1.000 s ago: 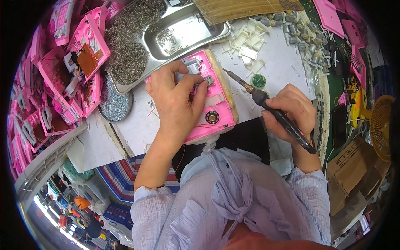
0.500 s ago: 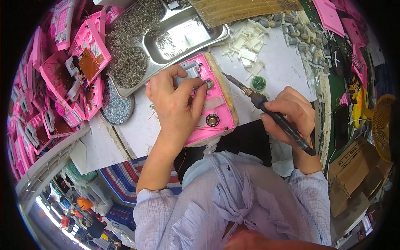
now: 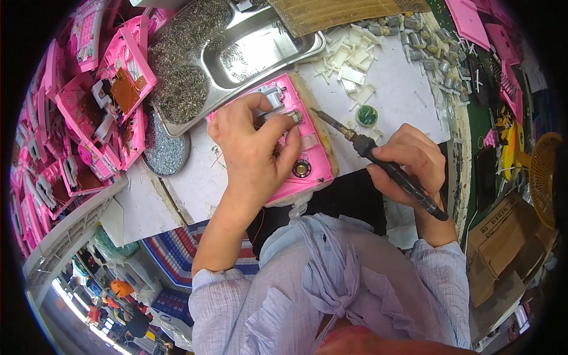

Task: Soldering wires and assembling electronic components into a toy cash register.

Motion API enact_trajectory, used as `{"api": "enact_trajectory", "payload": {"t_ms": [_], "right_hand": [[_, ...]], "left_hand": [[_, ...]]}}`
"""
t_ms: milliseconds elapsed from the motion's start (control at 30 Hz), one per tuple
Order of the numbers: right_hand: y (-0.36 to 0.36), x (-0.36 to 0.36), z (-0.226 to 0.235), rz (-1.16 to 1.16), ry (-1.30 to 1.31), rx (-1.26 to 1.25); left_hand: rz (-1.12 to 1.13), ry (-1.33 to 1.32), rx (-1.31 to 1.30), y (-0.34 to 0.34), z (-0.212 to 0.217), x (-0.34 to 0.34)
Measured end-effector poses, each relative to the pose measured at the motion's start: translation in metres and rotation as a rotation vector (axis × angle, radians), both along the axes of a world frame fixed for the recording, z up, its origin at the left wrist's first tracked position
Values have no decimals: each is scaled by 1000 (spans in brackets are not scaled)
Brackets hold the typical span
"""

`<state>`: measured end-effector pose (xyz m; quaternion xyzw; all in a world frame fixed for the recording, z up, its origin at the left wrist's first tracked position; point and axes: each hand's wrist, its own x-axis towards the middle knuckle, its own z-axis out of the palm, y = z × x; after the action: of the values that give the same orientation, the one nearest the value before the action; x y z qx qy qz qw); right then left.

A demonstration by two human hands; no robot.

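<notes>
The left hand (image 3: 254,151) pinches a small metal part against the open pink plastic toy casing (image 3: 299,148) on the white table (image 3: 390,83). The right hand (image 3: 411,163) grips a black-handled soldering iron (image 3: 378,160), fingers curled tight, tip just beside the casing. A brown cardboard box (image 3: 503,236) with dark print sits far right.

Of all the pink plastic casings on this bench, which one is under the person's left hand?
The open pink plastic casing lying on the white worktop directly before the person, under the left hand; the others are piled at the far left.
</notes>
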<state>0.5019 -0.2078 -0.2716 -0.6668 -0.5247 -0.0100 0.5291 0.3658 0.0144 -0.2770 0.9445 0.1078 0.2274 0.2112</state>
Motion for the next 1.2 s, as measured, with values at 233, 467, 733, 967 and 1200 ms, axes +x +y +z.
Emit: {"api": "enact_trajectory", "payload": {"t_ms": [233,467,733,967,1200], "right_hand": [[1,-7,-6,36,25,-19],[2,-8,-8,42,16,-34],[4,-7,-9,45,5,-41],[5,-7,-8,41,-17,-52],[2,-2,-2,46,-47,-69]], "left_hand": [[10,34,77,-4,2,4],[19,55,83,-5,3,5],[38,74,85,-8,5,7],[41,80,100,-9,6,7],[32,106,119,-8,8,8]]}}
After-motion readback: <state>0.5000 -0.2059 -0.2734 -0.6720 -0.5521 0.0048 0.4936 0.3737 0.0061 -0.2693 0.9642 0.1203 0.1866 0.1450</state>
